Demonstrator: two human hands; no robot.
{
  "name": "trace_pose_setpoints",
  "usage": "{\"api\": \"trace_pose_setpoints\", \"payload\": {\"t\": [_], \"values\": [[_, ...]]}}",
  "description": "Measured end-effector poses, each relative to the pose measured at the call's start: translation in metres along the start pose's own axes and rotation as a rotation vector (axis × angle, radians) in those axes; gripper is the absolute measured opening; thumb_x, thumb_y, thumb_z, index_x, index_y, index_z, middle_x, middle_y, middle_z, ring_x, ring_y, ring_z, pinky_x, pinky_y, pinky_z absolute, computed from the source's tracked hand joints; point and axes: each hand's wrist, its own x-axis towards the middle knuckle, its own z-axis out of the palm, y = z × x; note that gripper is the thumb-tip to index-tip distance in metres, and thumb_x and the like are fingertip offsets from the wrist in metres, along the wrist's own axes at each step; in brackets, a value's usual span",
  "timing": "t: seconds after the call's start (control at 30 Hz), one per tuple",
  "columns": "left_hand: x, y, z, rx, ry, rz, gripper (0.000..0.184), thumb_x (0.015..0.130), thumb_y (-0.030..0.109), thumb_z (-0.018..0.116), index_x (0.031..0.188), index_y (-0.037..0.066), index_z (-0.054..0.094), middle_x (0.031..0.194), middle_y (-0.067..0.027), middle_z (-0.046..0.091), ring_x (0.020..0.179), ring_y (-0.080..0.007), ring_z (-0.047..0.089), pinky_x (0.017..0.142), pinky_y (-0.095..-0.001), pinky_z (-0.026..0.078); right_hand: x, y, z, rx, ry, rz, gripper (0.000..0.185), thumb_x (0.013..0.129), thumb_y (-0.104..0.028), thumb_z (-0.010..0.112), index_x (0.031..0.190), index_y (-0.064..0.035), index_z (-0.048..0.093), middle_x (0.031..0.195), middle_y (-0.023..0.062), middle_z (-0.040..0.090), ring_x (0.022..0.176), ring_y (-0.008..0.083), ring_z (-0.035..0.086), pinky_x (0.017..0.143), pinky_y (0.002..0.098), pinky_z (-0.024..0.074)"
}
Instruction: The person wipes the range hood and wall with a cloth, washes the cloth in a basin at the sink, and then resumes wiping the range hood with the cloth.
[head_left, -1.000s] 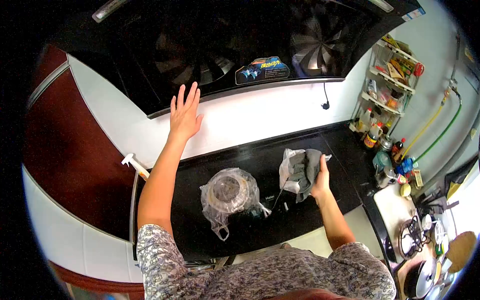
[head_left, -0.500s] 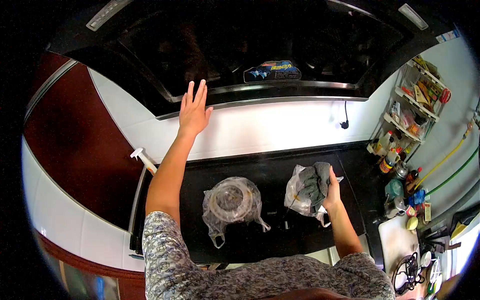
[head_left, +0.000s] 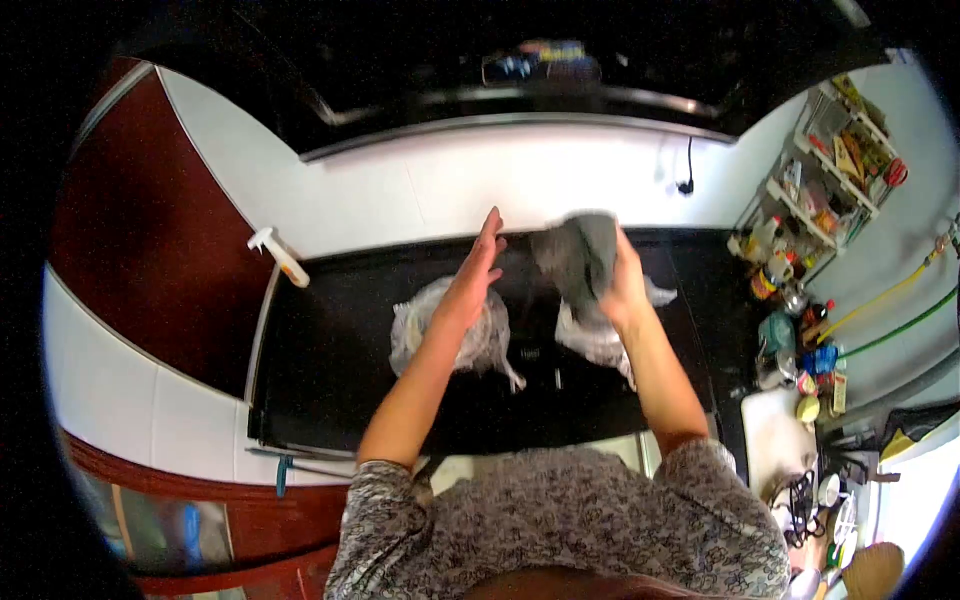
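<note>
My right hand [head_left: 626,285] grips a dark grey cloth [head_left: 583,262], which is smeared by motion. Below it, a crumpled clear plastic bag [head_left: 592,340] covers the right side of the black stovetop [head_left: 540,415]. My left hand [head_left: 474,285] is raised with its fingers stretched out, seen nearly edge-on, and nothing shows in it. A second plastic bag [head_left: 408,335] lies beneath that hand on the left of the stovetop, partly hidden by the hand and forearm.
Overhead hangs a black range hood [head_left: 400,80]. A white spray bottle [head_left: 280,258] stands at the left. On the right are a rack [head_left: 820,190] with packets, several bottles [head_left: 770,275], and a white cutting board [head_left: 775,435]. A plug [head_left: 686,187] hangs on the wall.
My left hand has come down from the hood's edge toward the middle. My right hand has lifted the grey cloth up and leftward. The view has tilted down.
</note>
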Motion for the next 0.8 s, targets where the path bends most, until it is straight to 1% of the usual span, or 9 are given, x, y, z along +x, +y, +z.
{"api": "trace_pose_setpoints", "payload": {"t": [0.07, 0.13, 0.17, 0.3, 0.4, 0.53, 0.67, 0.7, 0.8], "values": [[-0.014, -0.045, 0.01, -0.267, -0.008, -0.171, 0.078, 0.076, 0.073, 0.031, 0.137, 0.025, 0.023, 0.132, -0.0073, 0.037, 0.112, -0.0237, 0.042, 0.092, -0.0521, 0.032, -0.008, -0.003, 0.032, 0.054, 0.009, -0.05, 0.04, 0.091, -0.035, 0.038, 0.117, -0.0075, 0.05, 0.12, 0.0091, 0.05, 0.11, 0.025, 0.046, 0.097, 0.0401, 0.0341], [-0.033, -0.063, 0.024, -0.496, -0.137, -0.24, 0.082, 0.075, 0.075, 0.026, 0.137, 0.022, 0.023, 0.131, -0.0075, 0.038, 0.115, -0.0303, 0.04, 0.091, -0.0502, 0.036, -0.002, 0.003, 0.032, 0.169, -0.277, -0.031, 0.045, 0.092, -0.038, 0.035, 0.123, -0.0067, 0.045, 0.122, 0.0096, 0.049, 0.114, 0.0262, 0.043, 0.1, 0.0407, 0.0297], [-0.039, -0.062, 0.034, -0.64, -0.153, -0.176, 0.078, 0.078, 0.073, 0.023, 0.135, 0.02, 0.025, 0.127, -0.0078, 0.043, 0.11, -0.0306, 0.046, 0.085, -0.048, 0.041, 0.001, 0.006, 0.031, 0.162, -0.26, 0.008, 0.046, 0.092, -0.039, 0.035, 0.124, -0.0063, 0.043, 0.123, 0.0101, 0.048, 0.114, 0.0259, 0.043, 0.1, 0.04, 0.0297], [-0.043, -0.035, 0.044, -0.933, -0.069, -0.041, 0.076, 0.08, 0.07, 0.018, 0.135, 0.017, 0.024, 0.13, -0.0081, 0.04, 0.114, -0.0271, 0.044, 0.087, -0.0511, 0.039, -0.002, 0.015, 0.021, 0.04, -0.288, 0.121, 0.046, 0.093, -0.038, 0.034, 0.124, -0.0047, 0.043, 0.123, 0.0106, 0.048, 0.115, 0.0251, 0.042, 0.099, 0.0376, 0.0306], [-0.029, -0.031, 0.041, -0.76, 0.02, 0.139, 0.062, 0.087, 0.051, 0.041, 0.133, 0.013, 0.026, 0.126, -0.0087, 0.043, 0.115, -0.0236, 0.043, 0.095, -0.041, 0.036, -0.007, 0.018, 0.016, -0.277, -0.176, 0.021, 0.048, 0.093, -0.039, 0.034, 0.121, -0.0029, 0.045, 0.119, 0.0101, 0.051, 0.111, 0.0246, 0.046, 0.098, 0.0369, 0.0315], [-0.022, -0.053, 0.045, -0.436, 0.201, 0.086, 0.046, 0.086, 0.028, 0.054, 0.123, 0.004, 0.04, 0.115, -0.0077, 0.051, 0.107, -0.0193, 0.049, 0.09, -0.0327, 0.04, -0.004, 0.009, 0.0, -0.748, -0.147, 0.002, 0.044, 0.092, -0.036, 0.04, 0.112, 0.0009, 0.053, 0.119, 0.0111, 0.052, 0.108, 0.0218, 0.048, 0.095, 0.0336, 0.0331], [-0.024, -0.053, 0.054, -0.574, 0.262, -0.047, 0.031, 0.086, 0.027, 0.055, 0.101, -0.001, 0.056, 0.096, -0.0073, 0.061, 0.087, -0.0164, 0.058, 0.079, -0.0297, 0.046, -0.002, 0.008, -0.024, -1.413, -0.187, -0.586, 0.046, 0.087, -0.036, 0.049, 0.112, 0.0028, 0.053, 0.122, 0.0156, 0.048, 0.118, 0.0237, 0.038, 0.097, 0.0363, 0.0294], [-0.028, -0.042, 0.061, -0.609, 0.294, -0.132, 0.031, 0.087, 0.03, 0.054, 0.098, 0.001, 0.057, 0.096, -0.0086, 0.061, 0.085, -0.0174, 0.059, 0.077, -0.0307, 0.049, 0.004, 0.012, -0.045, -1.547, -0.178, -0.648, 0.053, 0.083, -0.036, 0.055, 0.121, 0.0004, 0.045, 0.129, 0.0169, 0.039, 0.123, 0.0243, 0.031, 0.101, 0.0384, 0.0257], [-0.02, -0.041, 0.074, -0.761, 0.278, -0.133, 0.033, 0.09, 0.028, 0.045, 0.105, 0.0, 0.053, 0.099, -0.0096, 0.06, 0.085, -0.0194, 0.06, 0.077, -0.0346, 0.05, -0.007, 0.017, -0.05, -0.991, -0.378, -0.485, 0.105, 0.064, -0.061, 0.064, 0.137, -0.0049, 0.013, 0.14, 0.0161, 0.019, 0.129, 0.0282, 0.019, 0.106, 0.0387, 0.0148]]}}
